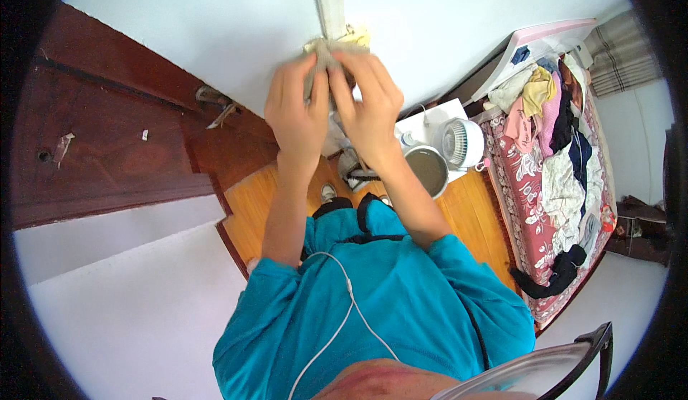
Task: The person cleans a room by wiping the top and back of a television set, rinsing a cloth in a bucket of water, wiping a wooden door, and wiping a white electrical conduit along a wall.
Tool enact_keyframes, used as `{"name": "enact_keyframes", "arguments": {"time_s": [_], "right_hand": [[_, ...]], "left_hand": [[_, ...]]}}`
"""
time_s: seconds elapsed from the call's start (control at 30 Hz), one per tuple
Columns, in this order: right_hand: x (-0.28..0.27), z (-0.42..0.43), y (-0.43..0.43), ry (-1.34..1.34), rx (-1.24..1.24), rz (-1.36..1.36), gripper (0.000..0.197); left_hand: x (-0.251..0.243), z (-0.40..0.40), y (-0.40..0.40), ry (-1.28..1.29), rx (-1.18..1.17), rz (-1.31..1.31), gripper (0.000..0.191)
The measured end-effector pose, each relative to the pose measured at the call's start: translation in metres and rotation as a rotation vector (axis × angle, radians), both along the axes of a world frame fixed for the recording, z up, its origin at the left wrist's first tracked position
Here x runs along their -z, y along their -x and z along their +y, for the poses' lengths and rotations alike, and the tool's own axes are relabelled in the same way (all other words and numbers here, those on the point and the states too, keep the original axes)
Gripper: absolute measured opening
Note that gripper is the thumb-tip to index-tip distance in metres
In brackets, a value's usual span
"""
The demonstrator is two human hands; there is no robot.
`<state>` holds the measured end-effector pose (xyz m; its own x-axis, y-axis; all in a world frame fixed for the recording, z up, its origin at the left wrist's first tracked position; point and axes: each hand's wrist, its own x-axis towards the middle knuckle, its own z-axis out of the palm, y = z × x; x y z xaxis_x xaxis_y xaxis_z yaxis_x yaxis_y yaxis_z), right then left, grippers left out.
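Observation:
Both hands are raised together in front of a pale wall, at a greyish-beige cloth (322,56). My left hand (293,104) pinches the cloth between thumb and fingers from the left side. From the right side, my right hand (368,99) grips the same cloth, its thumb close to the other thumb. A long pale strip (330,2) runs along the wall to the cloth; whether the two are joined is unclear. Yellowish material (357,34) shows on the wall just beyond the fingers. The lower part of the cloth is partly hidden by the hands.
Below on the right, a basin of murky liquid (427,170) and a white fan (459,143) stand on a white surface (438,112). A bed with a red patterned cover (518,185) holds heaped clothes (564,179). A dark red wooden door (118,158) is at left, above a wooden floor (250,201).

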<state>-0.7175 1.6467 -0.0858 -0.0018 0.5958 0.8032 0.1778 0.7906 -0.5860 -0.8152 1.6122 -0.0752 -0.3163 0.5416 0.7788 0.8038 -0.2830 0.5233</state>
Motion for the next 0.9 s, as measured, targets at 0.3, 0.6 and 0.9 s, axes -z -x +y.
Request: {"name": "enact_keyframes", "arguments": {"time_s": [0.3, 0.6, 0.9], "right_hand": [[0.072, 0.009, -0.009, 0.232, 0.0, -0.18, 0.017], [-0.002, -0.004, -0.013, 0.112, -0.046, 0.022, 0.024], [0.075, -0.074, -0.068, 0.342, -0.18, -0.212, 0.025]], "left_hand": [[0.069, 0.002, 0.0, 0.278, 0.08, 0.096, 0.012], [0.011, -0.008, -0.006, -0.061, 0.029, 0.119, 0.02], [0.088, -0.09, -0.029, 0.283, 0.174, 0.046, 0.017]]}}
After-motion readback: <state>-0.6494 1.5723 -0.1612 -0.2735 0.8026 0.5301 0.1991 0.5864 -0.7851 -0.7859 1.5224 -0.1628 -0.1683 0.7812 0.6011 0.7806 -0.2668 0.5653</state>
